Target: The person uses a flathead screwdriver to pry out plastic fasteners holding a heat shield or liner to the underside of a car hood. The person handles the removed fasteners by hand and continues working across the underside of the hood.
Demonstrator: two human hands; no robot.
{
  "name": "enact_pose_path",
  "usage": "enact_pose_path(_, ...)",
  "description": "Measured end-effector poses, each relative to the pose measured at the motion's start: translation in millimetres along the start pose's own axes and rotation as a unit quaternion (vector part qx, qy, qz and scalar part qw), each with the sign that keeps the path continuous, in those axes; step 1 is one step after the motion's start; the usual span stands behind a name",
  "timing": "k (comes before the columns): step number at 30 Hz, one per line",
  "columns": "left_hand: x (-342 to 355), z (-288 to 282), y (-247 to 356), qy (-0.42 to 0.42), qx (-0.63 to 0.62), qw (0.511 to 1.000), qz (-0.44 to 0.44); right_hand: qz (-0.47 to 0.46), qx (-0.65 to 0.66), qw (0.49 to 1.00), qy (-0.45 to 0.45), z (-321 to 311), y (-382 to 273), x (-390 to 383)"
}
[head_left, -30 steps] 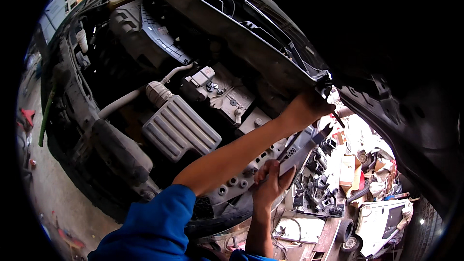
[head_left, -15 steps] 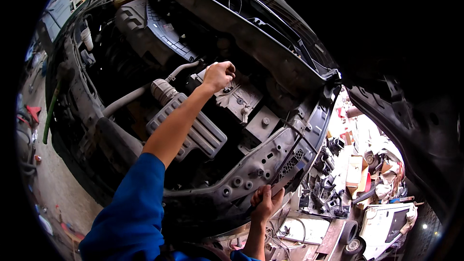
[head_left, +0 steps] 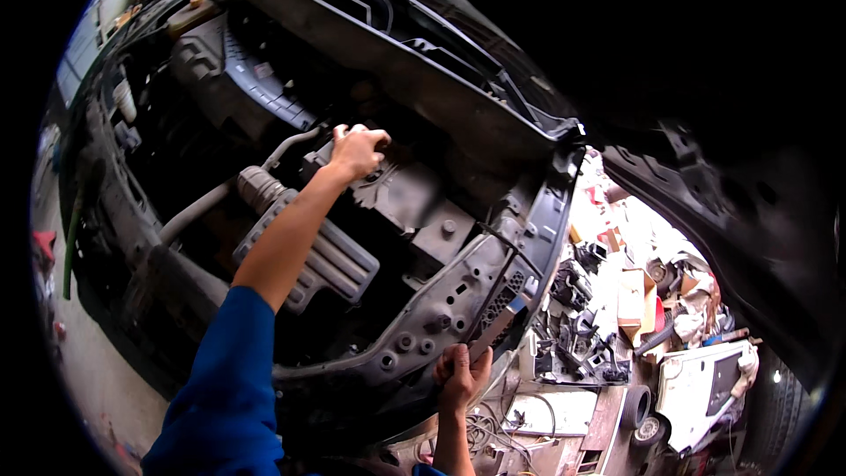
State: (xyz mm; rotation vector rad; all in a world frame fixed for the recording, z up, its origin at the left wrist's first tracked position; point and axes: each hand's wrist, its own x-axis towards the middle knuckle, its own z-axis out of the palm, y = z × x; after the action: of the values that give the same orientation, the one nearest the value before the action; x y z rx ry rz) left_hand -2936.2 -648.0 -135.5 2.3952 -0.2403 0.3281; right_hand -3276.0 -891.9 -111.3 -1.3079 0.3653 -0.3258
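My left hand reaches across the engine bay, over the far end of the battery. Its fingers are bent but spread apart, and I see nothing held in them; what the tips touch is hard to make out. Below that forearm lies a ribbed grey air filter box with a bellows hose. At the front right corner of the bay, my right hand is closed on a thin flat strip-like tool, brownish grey with a pale bluish end. Its handle part is hidden in the fingers.
A grey engine cover sits farther back. The metal front panel runs beside my right hand. A dark raised panel hangs at right. Beyond lie car parts, a cardboard box, a tyre and a white car door.
My left hand has gone from closely curled fingers to spread ones, staying over the battery's far end. The view has shifted, so the car sits farther left. My right hand keeps the strip-like tool.
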Motion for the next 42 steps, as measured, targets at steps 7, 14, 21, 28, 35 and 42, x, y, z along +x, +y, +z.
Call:
enact_pose_path(7, -25.4, -38.8, 81.9, 0.040, -0.222, 0.969, 0.099, -0.067, -0.014, 0.997, -0.033, 38.0, -25.2, 7.5)
enact_pose_path(14, -92.8, -88.2, 154.3, -0.178, -0.615, 0.767, 0.041, -0.126, -0.018, 0.981, -0.145, 114.7, -42.4, 5.4)
enact_pose_path(21, -112.1, -107.1, 145.3, -0.107, -0.740, 0.651, -0.131, -0.091, -0.020, 0.977, -0.189, 140.1, -38.3, 11.9)
enact_pose_path(28, -87.3, -112.6, 116.4, -0.060, -0.754, 0.632, -0.167, -0.137, -0.132, 0.973, -0.128, 127.7, -22.0, 55.8)
enact_pose_path(35, -75.0, -96.6, 108.0, -0.096, -0.751, 0.628, -0.178, -0.178, -0.124, 0.975, -0.038, 89.2, -65.4, 126.7)
enact_pose_path(42, -76.2, -102.1, 102.2, -0.098, -0.749, 0.633, -0.170, -0.438, -0.252, 0.862, 0.048, 85.1, -100.4, 137.3)
